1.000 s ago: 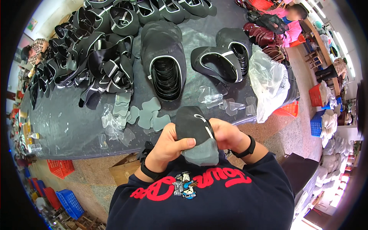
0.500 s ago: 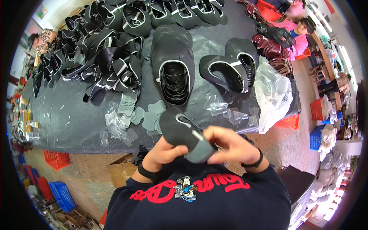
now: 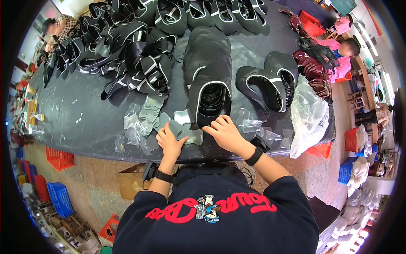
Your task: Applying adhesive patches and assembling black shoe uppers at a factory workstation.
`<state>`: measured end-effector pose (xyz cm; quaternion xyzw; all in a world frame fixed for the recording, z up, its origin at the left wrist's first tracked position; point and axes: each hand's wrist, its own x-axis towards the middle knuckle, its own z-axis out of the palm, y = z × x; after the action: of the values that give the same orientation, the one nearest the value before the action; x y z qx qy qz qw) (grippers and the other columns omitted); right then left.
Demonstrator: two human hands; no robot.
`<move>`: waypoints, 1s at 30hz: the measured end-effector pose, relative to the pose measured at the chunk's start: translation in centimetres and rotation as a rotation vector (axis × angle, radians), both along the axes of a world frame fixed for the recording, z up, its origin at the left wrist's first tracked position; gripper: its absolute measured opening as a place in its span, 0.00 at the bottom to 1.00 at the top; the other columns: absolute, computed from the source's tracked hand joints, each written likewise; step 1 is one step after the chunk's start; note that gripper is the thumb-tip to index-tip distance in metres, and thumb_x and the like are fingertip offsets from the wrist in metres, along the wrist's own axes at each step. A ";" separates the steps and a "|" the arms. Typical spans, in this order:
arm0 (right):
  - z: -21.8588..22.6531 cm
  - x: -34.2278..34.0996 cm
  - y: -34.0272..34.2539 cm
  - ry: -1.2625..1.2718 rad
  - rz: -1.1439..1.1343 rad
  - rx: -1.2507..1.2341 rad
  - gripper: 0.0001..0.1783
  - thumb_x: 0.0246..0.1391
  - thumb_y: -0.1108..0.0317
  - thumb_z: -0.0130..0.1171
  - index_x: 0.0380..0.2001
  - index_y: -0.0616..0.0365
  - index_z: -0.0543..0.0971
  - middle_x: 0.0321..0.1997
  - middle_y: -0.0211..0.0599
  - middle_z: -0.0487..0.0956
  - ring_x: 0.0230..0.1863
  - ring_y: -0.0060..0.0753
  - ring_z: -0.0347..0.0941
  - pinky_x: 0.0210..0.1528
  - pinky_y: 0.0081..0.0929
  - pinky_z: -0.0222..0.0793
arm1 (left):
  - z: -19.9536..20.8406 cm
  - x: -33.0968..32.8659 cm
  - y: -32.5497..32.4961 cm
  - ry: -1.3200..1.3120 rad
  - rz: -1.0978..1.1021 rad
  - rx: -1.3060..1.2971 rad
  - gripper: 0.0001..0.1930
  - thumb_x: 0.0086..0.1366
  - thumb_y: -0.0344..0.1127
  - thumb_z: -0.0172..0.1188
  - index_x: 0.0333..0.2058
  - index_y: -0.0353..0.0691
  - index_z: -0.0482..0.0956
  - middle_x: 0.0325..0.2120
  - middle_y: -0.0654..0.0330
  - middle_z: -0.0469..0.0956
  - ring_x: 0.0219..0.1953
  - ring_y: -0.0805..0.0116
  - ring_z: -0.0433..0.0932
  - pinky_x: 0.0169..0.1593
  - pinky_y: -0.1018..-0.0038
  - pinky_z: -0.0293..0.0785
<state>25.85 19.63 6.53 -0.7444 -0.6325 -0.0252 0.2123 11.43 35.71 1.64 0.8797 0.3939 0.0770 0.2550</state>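
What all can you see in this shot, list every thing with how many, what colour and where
work table: one, dark grey, across the upper middle
stacked shoe uppers: one tall nested stack, black with white trim, table centre, right hand at its near end
second stack of uppers: one, black with white trim, right of centre
loose uppers: many, black and white, heaped along the far left
clear plastic inserts: many, see-through, scattered near the front edge
grey insole pieces: a few, grey, by the left hand
plastic bag: one, clear, table's right end
crates: several, red and blue, on the floor
cardboard box: one, brown, under the table
left hand: on the grey pieces, black wristband
right hand: touching the centre stack, black wristband
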 end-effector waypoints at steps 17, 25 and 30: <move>2.8 -4.0 4.0 0.383 -0.106 0.416 0.21 0.37 0.73 0.63 0.39 0.61 0.72 0.37 0.40 0.68 0.39 0.42 0.65 0.40 0.32 0.64 | 6.6 0.3 1.3 -0.702 0.200 -1.061 0.07 0.53 0.28 0.62 0.31 0.31 0.77 0.26 0.63 0.77 0.27 0.80 0.73 0.31 0.86 0.67; 6.7 -4.3 3.1 0.437 -0.240 0.465 0.16 0.39 0.76 0.61 0.37 0.61 0.75 0.37 0.41 0.75 0.37 0.41 0.70 0.40 0.31 0.68 | 12.2 2.1 -1.8 -0.829 0.094 -1.127 0.09 0.59 0.30 0.56 0.33 0.29 0.77 0.26 0.62 0.77 0.28 0.81 0.74 0.33 0.84 0.73; 8.7 -5.2 2.2 0.596 -0.406 0.489 0.07 0.43 0.77 0.59 0.30 0.64 0.77 0.36 0.43 0.77 0.38 0.39 0.74 0.39 0.27 0.70 | 13.9 2.6 -3.3 -0.753 -0.046 -0.791 0.07 0.58 0.26 0.56 0.34 0.28 0.77 0.26 0.60 0.78 0.27 0.78 0.75 0.32 0.84 0.72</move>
<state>20.70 21.84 15.26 -0.7563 -0.3598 0.0007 0.5464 14.04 32.37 15.55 0.6366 0.2552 0.2269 0.6915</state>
